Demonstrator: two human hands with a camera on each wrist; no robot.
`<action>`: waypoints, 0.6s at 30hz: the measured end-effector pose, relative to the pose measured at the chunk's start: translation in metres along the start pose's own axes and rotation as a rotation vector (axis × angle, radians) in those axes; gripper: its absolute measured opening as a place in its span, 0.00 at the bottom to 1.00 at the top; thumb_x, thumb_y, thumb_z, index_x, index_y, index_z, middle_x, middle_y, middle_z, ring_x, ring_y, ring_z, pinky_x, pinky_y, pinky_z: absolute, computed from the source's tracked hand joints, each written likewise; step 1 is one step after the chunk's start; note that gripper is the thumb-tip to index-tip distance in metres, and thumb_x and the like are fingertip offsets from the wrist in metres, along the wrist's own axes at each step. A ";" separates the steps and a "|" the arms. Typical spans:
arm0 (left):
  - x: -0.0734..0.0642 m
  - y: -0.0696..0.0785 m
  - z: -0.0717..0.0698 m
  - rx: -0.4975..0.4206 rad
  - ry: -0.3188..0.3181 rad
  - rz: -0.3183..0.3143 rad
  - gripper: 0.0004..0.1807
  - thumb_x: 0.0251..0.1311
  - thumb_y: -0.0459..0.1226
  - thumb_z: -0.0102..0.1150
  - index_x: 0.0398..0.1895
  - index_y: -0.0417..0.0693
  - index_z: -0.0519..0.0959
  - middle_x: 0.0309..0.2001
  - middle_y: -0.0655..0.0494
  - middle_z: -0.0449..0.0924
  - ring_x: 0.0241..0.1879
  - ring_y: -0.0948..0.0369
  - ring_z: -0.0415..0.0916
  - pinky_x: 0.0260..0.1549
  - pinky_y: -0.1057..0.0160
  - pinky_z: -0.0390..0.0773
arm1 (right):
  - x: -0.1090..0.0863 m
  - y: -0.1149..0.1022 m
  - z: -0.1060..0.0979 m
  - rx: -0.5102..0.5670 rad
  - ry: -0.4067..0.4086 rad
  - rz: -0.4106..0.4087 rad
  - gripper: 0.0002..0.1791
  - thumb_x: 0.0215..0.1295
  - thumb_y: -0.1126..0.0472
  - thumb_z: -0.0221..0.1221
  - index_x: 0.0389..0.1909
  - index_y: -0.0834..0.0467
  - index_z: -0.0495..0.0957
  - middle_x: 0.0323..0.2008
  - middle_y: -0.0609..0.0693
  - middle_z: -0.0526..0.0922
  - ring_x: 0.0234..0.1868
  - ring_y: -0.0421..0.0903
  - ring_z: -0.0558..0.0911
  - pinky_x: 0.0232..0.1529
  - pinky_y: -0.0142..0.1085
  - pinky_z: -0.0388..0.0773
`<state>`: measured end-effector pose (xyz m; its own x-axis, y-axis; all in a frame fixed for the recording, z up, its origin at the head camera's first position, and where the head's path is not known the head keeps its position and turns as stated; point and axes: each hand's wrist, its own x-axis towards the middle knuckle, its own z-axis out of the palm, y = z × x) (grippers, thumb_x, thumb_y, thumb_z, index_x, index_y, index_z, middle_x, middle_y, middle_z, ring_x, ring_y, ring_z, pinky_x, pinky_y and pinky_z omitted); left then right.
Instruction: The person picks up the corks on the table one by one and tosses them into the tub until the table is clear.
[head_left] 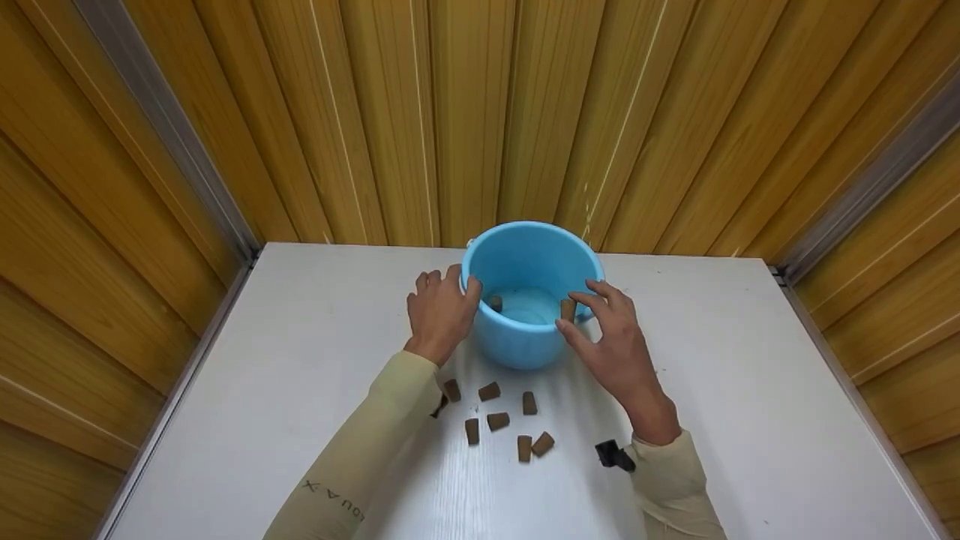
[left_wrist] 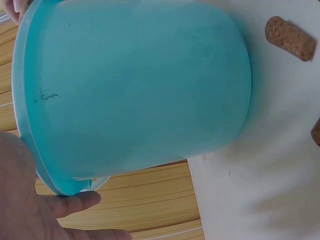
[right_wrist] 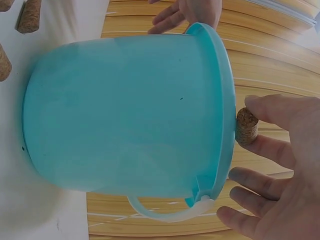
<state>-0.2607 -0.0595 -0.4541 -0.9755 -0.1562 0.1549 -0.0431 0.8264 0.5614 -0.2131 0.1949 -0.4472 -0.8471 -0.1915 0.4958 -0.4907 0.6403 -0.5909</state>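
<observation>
A light blue plastic bucket (head_left: 521, 346) stands upright on the white table. My left hand (head_left: 442, 315) holds its left rim, with the thumb at the rim and the fingers along the outside. Between thumb and index finger, my right hand (head_left: 616, 349) pinches a brown cork stopper (right_wrist: 247, 126) at the right side of the rim; the other fingers are spread. One cork (head_left: 496, 303) lies inside on the bucket's floor. Several loose corks (head_left: 498, 421) are scattered on the table in front of the bucket. The left wrist view shows the bucket's wall (left_wrist: 140, 95) close up.
The white tabletop (head_left: 750, 390) extends to both sides of the bucket. Wood-patterned panels (head_left: 472, 120) enclose the back and sides, with metal posts (head_left: 169, 112) at the corners. A pale bucket handle (right_wrist: 167, 216) hangs down outside the wall.
</observation>
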 end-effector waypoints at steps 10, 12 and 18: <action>0.001 0.001 -0.001 0.014 -0.007 -0.019 0.33 0.78 0.56 0.41 0.74 0.46 0.76 0.65 0.41 0.79 0.71 0.40 0.68 0.65 0.34 0.70 | 0.004 -0.001 0.000 -0.004 -0.011 0.021 0.26 0.66 0.60 0.74 0.62 0.65 0.81 0.71 0.65 0.72 0.74 0.65 0.66 0.67 0.65 0.71; 0.001 0.001 -0.001 0.014 -0.011 -0.023 0.33 0.78 0.56 0.41 0.74 0.46 0.75 0.66 0.41 0.79 0.71 0.41 0.68 0.65 0.34 0.70 | 0.005 -0.001 0.001 0.000 -0.016 0.026 0.26 0.66 0.60 0.74 0.62 0.65 0.81 0.71 0.65 0.72 0.74 0.65 0.66 0.67 0.65 0.71; 0.001 0.002 0.000 0.013 -0.011 -0.016 0.33 0.77 0.55 0.41 0.74 0.46 0.76 0.65 0.40 0.79 0.71 0.39 0.67 0.65 0.33 0.70 | 0.006 0.000 0.003 0.010 -0.020 0.026 0.26 0.66 0.61 0.74 0.62 0.66 0.81 0.70 0.66 0.72 0.74 0.65 0.66 0.68 0.65 0.69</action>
<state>-0.2615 -0.0576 -0.4530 -0.9770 -0.1632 0.1370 -0.0612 0.8307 0.5533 -0.2191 0.1916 -0.4458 -0.8632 -0.1897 0.4678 -0.4706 0.6377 -0.6098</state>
